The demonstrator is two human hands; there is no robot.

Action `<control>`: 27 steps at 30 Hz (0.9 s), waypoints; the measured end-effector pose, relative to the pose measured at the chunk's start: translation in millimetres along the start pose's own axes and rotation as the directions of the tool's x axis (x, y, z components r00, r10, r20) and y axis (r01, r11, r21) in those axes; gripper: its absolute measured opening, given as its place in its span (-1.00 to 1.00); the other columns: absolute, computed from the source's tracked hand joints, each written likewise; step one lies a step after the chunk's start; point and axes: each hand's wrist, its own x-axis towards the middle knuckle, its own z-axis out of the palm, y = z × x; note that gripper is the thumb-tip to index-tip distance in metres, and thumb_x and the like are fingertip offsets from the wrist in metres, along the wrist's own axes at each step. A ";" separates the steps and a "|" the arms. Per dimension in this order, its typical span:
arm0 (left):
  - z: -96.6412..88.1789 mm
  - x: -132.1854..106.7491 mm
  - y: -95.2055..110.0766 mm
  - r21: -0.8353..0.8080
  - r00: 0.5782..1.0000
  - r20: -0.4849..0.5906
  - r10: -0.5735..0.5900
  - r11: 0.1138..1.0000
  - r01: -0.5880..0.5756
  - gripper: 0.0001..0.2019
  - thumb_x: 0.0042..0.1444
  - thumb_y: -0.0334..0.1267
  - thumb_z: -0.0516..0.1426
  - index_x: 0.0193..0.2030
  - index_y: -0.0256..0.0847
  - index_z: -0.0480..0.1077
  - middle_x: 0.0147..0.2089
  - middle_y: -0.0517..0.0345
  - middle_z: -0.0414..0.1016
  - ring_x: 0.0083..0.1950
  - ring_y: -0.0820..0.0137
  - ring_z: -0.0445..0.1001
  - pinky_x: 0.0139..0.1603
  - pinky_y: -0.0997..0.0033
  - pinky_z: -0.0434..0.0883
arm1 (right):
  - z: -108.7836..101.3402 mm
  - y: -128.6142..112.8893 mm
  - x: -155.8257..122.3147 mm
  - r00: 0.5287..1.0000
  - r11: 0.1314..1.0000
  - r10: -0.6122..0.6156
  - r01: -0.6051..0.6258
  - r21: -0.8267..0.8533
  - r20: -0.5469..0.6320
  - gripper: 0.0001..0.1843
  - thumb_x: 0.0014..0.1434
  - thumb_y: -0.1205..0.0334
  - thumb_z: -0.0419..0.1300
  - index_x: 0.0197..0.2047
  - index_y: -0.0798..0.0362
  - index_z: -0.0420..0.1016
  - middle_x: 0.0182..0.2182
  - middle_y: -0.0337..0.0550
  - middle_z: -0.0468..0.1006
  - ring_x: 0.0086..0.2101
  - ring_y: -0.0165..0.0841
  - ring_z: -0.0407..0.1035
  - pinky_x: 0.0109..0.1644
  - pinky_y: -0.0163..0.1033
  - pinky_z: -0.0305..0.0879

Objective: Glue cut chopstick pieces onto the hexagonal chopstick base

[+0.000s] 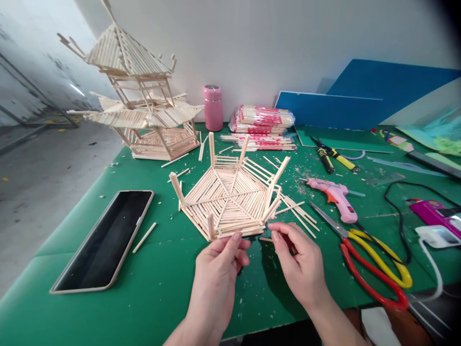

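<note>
In front of me on the green table lies a six-sided base (230,197) built of thin wooden sticks, with short posts rising at its corners. My left hand (219,274) is at its near edge, thumb and fingers pinched on a thin wooden stick (254,232) lying along that edge. Close to the near right corner is my right hand (300,259), its thumb and forefinger drawn together. Whatever is between those fingertips, if anything, is too small to make out. A short stick piece (265,239) shows beside them on the table.
A stick pagoda model (144,110) stands back left, near a pink bottle (213,108) and bagged sticks (262,119). A phone (104,240) lies left. On the right are a pink glue gun (336,194), scissors (363,254), pliers (333,156) and a black cable (403,235).
</note>
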 end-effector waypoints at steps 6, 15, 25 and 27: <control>-1.6 1.1 -0.8 -0.010 1.000 0.008 -0.003 1.000 0.003 -0.84 -0.18 -0.29 0.27 -0.49 -0.37 0.46 -0.52 0.09 0.46 -0.58 0.58 0.28 -0.53 0.59 0.26 | 1.5 1.4 0.7 0.999 1.000 -0.019 0.020 -0.023 0.031 -0.86 0.13 0.33 0.06 -0.23 0.03 0.40 -0.35 -0.16 0.43 -0.37 -0.38 0.34 -0.33 -0.31 0.28; -1.2 1.7 -0.6 -0.012 1.000 0.030 0.004 1.000 -0.004 -0.85 -0.15 -0.29 0.26 -0.50 -0.37 0.45 -0.52 0.10 0.46 -0.58 0.59 0.28 -0.51 0.59 0.26 | 2.0 2.7 -1.0 0.999 0.999 -0.033 0.035 -0.033 0.038 -0.84 0.13 0.32 0.05 -0.21 0.03 0.40 -0.32 -0.13 0.44 -0.35 -0.36 0.35 -0.33 -0.28 0.31; -1.3 0.5 -0.6 -0.019 1.000 0.022 0.005 1.000 -0.004 -0.84 -0.17 -0.29 0.26 -0.51 -0.38 0.45 -0.53 0.09 0.46 -0.59 0.59 0.27 -0.53 0.58 0.25 | 2.5 2.2 -0.9 0.998 0.999 -0.047 0.048 -0.020 0.037 -0.84 0.12 0.34 0.07 -0.21 0.05 0.40 -0.32 -0.17 0.44 -0.34 -0.39 0.35 -0.32 -0.32 0.29; -0.9 0.4 0.0 -0.018 1.000 0.020 0.006 1.000 -0.006 -0.84 -0.18 -0.29 0.27 -0.51 -0.38 0.45 -0.53 0.09 0.45 -0.59 0.59 0.27 -0.53 0.58 0.26 | 2.4 1.6 -0.6 0.998 0.999 -0.050 0.051 -0.019 0.037 -0.85 0.13 0.34 0.06 -0.22 0.04 0.39 -0.33 -0.17 0.44 -0.34 -0.39 0.35 -0.32 -0.32 0.29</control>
